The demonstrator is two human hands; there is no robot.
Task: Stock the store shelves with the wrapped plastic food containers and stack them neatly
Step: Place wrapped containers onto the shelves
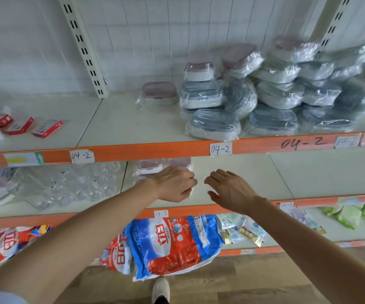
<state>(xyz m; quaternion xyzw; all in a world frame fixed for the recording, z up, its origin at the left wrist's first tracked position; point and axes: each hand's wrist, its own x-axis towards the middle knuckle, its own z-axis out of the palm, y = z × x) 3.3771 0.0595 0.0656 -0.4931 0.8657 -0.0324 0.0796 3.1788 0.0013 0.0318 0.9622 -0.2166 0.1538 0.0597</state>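
On the middle shelf (243, 172), two wrapped pink-lidded containers (149, 167) stand side by side at the back left. My left hand (174, 184) is just in front of them, its fingers and thumb curled round a wrapped container (190, 191) that it mostly hides. To its right, my right hand (228, 189) hovers over bare shelf with fingers spread and holds nothing. On the upper shelf (133, 128), a loose pile of wrapped grey-lidded and pink-lidded containers (265, 95) leans unevenly, and one pink-lidded container (159, 93) sits apart to its left.
Clear plastic jars (72, 183) fill the middle shelf to the left. Red packets (23, 126) lie at the upper shelf's left end. Detergent bags (172, 244) and small packets (243, 231) sit on the bottom shelf. Orange shelf edges (155, 150) carry paper labels. My shoe (160, 289) is on the wooden floor.
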